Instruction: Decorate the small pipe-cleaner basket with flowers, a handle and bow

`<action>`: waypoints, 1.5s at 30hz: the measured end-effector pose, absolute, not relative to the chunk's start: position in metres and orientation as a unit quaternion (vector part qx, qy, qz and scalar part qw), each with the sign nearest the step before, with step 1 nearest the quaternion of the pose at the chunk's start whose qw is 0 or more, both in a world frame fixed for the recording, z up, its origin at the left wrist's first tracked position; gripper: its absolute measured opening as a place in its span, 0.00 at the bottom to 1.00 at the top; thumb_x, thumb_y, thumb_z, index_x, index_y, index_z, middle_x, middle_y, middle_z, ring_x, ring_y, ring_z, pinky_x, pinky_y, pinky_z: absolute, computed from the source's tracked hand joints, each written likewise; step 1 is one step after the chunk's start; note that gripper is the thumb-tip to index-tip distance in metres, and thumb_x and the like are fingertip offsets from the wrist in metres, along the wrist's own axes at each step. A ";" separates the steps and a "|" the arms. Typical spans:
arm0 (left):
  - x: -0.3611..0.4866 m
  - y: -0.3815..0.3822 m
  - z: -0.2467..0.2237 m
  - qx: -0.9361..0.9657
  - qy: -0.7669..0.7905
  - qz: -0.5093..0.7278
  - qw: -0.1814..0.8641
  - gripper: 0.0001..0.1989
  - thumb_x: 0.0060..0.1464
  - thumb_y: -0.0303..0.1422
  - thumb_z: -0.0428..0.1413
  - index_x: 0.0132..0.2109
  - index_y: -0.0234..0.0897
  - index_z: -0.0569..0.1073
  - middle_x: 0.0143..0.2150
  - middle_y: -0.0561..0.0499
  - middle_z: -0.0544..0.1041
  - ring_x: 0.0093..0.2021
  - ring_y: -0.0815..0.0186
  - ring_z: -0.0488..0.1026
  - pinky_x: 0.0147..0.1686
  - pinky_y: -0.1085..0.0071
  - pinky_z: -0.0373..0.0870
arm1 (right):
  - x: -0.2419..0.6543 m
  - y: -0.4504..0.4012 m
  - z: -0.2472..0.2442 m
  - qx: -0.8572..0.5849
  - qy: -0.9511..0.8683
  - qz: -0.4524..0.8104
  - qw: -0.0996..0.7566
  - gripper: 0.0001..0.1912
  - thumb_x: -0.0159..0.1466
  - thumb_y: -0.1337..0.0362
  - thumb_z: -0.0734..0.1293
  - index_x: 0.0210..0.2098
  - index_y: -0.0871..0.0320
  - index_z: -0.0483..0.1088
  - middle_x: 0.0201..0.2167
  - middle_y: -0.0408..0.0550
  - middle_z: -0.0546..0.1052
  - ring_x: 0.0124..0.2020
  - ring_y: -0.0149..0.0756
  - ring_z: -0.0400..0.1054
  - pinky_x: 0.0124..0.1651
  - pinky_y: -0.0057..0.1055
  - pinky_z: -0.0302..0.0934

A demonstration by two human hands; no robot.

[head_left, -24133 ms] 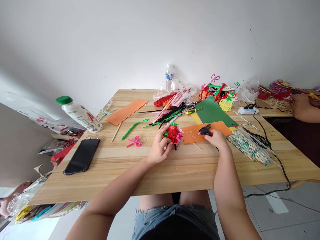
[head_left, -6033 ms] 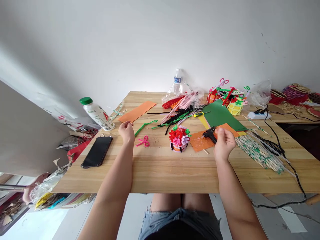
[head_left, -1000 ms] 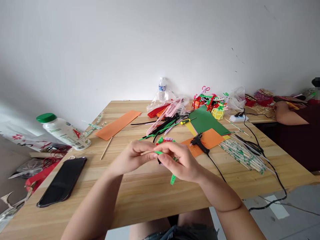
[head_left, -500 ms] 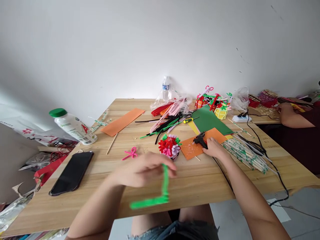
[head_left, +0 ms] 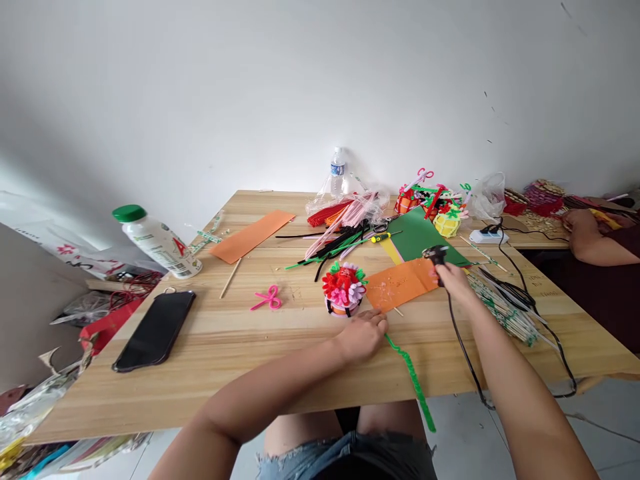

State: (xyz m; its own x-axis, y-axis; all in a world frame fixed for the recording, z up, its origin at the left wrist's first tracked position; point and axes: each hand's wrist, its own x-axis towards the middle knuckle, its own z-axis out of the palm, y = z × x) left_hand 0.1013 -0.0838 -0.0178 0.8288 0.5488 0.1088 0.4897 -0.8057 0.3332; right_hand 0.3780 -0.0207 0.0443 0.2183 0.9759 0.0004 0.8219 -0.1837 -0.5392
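My left hand rests low over the table, fingers closed on one end of a green pipe cleaner. The pipe cleaner trails toward me and hangs past the table's front edge. An orange sheet with glue marks lies just beyond the fingertips. In my right hand is a black glue gun, raised at the sheet's right end, its cord running down toward me. Just behind my left hand stands a small pot topped with red, pink, lilac and green pipe-cleaner flowers.
A pink pipe-cleaner bow, a phone and a white bottle are on the left. Pipe-cleaner bundles, green card and a power strip lie farther back. Wrapped sticks lie right. Another person's arm is at far right.
My left hand has swung right and down with the green pipe cleaner, to the orange sheet's near edge. My right hand has lifted the glue gun off the sheet and moved it right.
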 end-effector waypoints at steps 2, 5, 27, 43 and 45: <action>0.103 -0.084 -0.021 0.943 0.277 0.111 0.149 0.13 0.60 0.22 0.48 0.51 0.29 0.70 0.59 0.35 0.71 0.64 0.53 0.65 0.62 0.55 0.63 | 0.389 -0.023 0.059 -0.741 -0.579 0.204 0.272 0.25 0.68 0.60 0.45 0.50 0.63 0.67 0.37 0.60 0.76 0.37 0.43 0.73 0.34 0.33 0.63; 0.104 -0.085 -0.025 0.937 0.287 0.124 0.154 0.13 0.60 0.21 0.48 0.50 0.29 0.70 0.58 0.36 0.72 0.65 0.52 0.62 0.62 0.54 0.63 | 0.393 -0.036 0.089 -0.684 -0.488 0.312 0.444 0.29 0.68 0.58 0.41 0.53 0.61 0.65 0.42 0.65 0.75 0.34 0.42 0.72 0.30 0.34 0.60; -0.033 -0.043 0.111 0.808 0.277 0.416 0.312 0.14 0.36 0.20 0.43 0.18 0.36 0.71 0.22 0.50 0.71 0.25 0.69 0.69 0.27 0.73 0.66 | 0.260 -0.055 0.153 -0.480 -0.598 0.597 0.236 0.28 0.60 0.40 0.65 0.32 0.62 0.70 0.23 0.48 0.75 0.20 0.27 0.65 0.19 0.23 0.57; -0.001 -0.029 0.084 0.826 0.458 0.262 0.199 0.15 0.52 0.42 0.57 0.43 0.38 0.74 0.24 0.57 0.70 0.25 0.68 0.68 0.26 0.74 0.57 | 0.249 -0.061 0.162 -0.529 -0.609 0.541 0.239 0.32 0.51 0.34 0.69 0.26 0.60 0.67 0.18 0.41 0.68 0.16 0.25 0.61 0.20 0.26 0.56; 0.000 -0.029 0.082 0.831 0.451 0.260 0.193 0.15 0.52 0.43 0.57 0.43 0.38 0.75 0.24 0.57 0.70 0.25 0.68 0.68 0.25 0.74 0.56 | 0.248 -0.062 0.162 -0.532 -0.605 0.541 0.241 0.31 0.50 0.35 0.70 0.27 0.60 0.67 0.17 0.40 0.67 0.16 0.25 0.60 0.19 0.26 0.55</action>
